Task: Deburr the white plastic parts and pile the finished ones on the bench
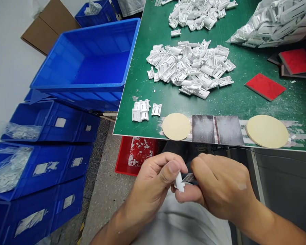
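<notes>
1. Nearest is a pale shirt (pixel 183 224), below the two hands.
2. The left hand (pixel 153 187) has a narrow grip, thumb and fingers pinching a small white part (pixel 179 183).
3. The right hand (pixel 221 183) has a closed grip holding a thin blade (pixel 188 177), with its thumb under the part. The blade is right beside the part; whether they touch is too small to tell.
4. Both hands are in front of the table (pixel 239 102), off its near edge.
5. Below that edge, to the left, is a red bin (pixel 122 160) with white scraps in it.
6. Along the near edge lie, left to right, a round pad (pixel 176 126), two dark blocks (pixel 203 129) side by side, and a second round pad (pixel 267 131).
7. Near the left corner, a few white parts sit in a cluster (pixel 140 109), with a single piece (pixel 156 109) just beside it.
8. Farther in is a big pile (pixel 188 66) of white parts; to its right lies a red block (pixel 265 86).
9. Beyond are another pile (pixel 196 13) and, at right, a clear bag (pixel 277 23) full of white parts.
10. Left of the table stand a large blue crate (pixel 79 85) and, at far left, cardboard (pixel 51 23).
</notes>
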Available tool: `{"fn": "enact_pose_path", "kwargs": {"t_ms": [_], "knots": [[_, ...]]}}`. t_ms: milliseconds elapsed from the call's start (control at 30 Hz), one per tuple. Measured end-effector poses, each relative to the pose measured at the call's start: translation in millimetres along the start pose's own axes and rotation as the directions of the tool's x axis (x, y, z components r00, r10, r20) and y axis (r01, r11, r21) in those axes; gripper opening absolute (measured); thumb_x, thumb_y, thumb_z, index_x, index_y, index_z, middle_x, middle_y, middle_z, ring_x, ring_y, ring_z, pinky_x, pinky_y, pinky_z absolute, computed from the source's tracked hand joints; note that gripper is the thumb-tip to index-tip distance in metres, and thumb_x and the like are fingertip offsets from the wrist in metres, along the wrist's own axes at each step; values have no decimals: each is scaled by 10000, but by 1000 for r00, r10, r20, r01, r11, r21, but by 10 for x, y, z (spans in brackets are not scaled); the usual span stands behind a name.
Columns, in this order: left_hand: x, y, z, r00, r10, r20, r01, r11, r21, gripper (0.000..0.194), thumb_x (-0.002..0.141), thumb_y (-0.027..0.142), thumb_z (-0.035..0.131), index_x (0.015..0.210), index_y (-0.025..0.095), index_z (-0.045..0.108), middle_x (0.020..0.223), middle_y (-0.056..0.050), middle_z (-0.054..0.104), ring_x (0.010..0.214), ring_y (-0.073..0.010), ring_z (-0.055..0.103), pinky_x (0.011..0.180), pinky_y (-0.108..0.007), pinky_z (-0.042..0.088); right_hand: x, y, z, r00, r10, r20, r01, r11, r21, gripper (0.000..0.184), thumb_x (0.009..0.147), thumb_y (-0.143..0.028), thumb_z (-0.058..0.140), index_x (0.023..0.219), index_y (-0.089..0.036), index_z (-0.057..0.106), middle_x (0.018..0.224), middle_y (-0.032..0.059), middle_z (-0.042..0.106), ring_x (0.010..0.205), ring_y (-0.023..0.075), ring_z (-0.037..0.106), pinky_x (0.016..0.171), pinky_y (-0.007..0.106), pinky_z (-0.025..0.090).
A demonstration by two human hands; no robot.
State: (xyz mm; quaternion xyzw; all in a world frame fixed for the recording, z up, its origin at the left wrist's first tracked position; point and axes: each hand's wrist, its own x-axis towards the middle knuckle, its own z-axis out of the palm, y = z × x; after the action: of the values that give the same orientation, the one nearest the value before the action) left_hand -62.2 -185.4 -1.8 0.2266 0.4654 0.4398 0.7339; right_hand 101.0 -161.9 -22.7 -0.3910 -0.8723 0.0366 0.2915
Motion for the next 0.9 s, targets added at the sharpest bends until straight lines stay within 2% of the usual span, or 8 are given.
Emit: {"fn": "enact_pose_path", "kwargs": {"t_ms": [567,733,800,833,867,900], "knots": [[28,-27,19,1000,-24,-12,24,999,-34,272,880,429,684,775,178,690,641,9,529,581,-91,432,552,-219,337,-60,-5,27,999,2,-50,-3,1000,-18,582,998,-595,317,574,-216,437,504,-5,359,516,160,274,539,363,145],[11,-63,12,999,-41,-1,41,999,-20,287,876,454,676,779,185,684,648,12,513,582,-101,414,555,-232,323,-117,2,50,999,-7,-47,12,994,106,566,1015,-549,328,581,-212,463,505,-3,378,514,155,285,541,369,158],[28,-65,-29,996,61,-67,-54,994,93,277,897,460,643,798,205,688,695,8,535,600,-112,422,569,-245,331,-163,-4,64,998,6,-58,6,982,191,553,1027,-522,320,583,-218,447,505,-8,373,514,151,289,542,369,167],[56,-54,-60,977,175,-123,-146,965,218,250,912,440,627,812,220,694,730,3,560,630,-125,449,596,-254,351,-193,-9,75,998,23,-65,-6,971,237,543,1033,-508,316,587,-221,434,505,-13,368,513,148,291,541,365,174],[99,-33,-96,930,329,-165,-247,889,385,215,925,407,617,825,236,701,766,-3,588,680,-144,488,645,-268,379,-228,-14,91,996,47,-77,-24,960,279,529,1038,-493,316,596,-223,423,508,-20,363,511,143,294,540,358,182],[159,0,-136,852,495,-171,-324,755,570,180,931,371,614,839,249,709,810,-12,616,756,-168,526,714,-286,403,-266,-18,110,993,76,-88,-44,946,320,513,1043,-475,322,606,-222,415,512,-27,362,508,136,301,536,347,193]]}}
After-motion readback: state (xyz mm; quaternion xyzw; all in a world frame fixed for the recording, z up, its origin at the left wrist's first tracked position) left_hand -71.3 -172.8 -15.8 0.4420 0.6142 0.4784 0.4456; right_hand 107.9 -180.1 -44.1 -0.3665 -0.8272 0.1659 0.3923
